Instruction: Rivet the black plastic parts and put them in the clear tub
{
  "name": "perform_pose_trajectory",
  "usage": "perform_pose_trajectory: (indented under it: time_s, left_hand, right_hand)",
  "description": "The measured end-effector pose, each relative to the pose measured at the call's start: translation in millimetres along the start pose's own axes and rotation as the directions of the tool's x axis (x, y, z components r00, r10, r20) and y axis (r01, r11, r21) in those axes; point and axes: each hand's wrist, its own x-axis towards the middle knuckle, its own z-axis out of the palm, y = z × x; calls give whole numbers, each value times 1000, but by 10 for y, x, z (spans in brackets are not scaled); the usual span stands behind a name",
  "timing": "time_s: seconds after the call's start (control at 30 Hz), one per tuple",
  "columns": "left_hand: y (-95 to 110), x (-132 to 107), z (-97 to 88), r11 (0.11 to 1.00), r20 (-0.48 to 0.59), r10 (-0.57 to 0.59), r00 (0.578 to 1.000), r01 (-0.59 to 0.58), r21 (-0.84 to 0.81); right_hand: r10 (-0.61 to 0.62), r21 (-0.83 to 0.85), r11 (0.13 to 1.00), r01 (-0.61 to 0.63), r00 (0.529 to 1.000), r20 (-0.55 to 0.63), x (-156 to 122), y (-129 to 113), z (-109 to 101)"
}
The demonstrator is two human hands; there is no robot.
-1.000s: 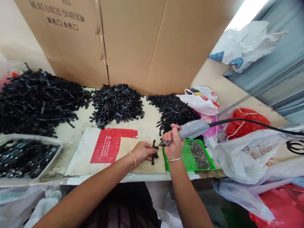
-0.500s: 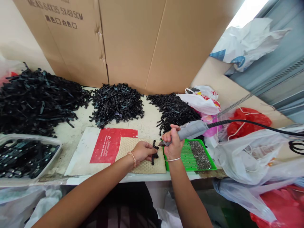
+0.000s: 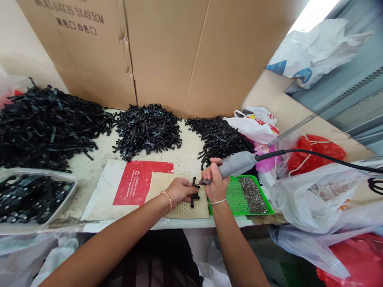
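My left hand (image 3: 180, 191) pinches a small black plastic part (image 3: 194, 195) over a beige textured mat (image 3: 170, 207). My right hand (image 3: 216, 181) is wrapped round a grey electric screwdriver (image 3: 239, 164), held slanting with its cable trailing to the right. The screwdriver's tip points left at the black part; whether it touches is too small to tell. Just right of my right hand lies a green tray (image 3: 231, 197) with rows of holes, and small metal screws (image 3: 253, 195) heaped along its right side.
Black plastic pieces lie in a large left pile (image 3: 44, 123), a middle pile (image 3: 148, 129) and a right pile (image 3: 220, 137). A white tub (image 3: 76, 184) holds more at left. A cardboard box (image 3: 167, 56) stands behind. Plastic bags (image 3: 311, 199) crowd the right side.
The screwdriver and my right hand have shifted slightly to the left. My left hand stays in place with the black part.
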Motion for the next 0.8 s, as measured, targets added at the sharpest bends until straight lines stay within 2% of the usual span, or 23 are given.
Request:
perform_pose_trajectory:
  time_s: [0.2,0.37,0.5,0.63,0.73,0.8]
  left_hand:
    - [37,-4,-7,999,3,-26,1000,26,-23]
    - [18,17,6,999,-8,-27,1000,26,-23]
    - [-8,23,8,1000,-32,-18,999,18,-24]
    - [-5,28,-17,998,3,-21,1000,21,-54]
    - [2,36,-35,997,6,-32,999,32,-68]
    - [5,36,-36,997,-4,-35,999,35,-67]
  right_hand:
    - [67,-24,998,-64,991,116,40,-10,13]
    - [148,-22,989,-147,959,243,78,7,-8]
    - [188,-13,981,-192,941,283,92,41,-12]
    - [110,13,993,-116,966,236,128,-94,-31]
    - [-59,5,998,58,993,100,199,-245,-130]
    - [-136,-28,990,135,991,-14,250,-280,-233]
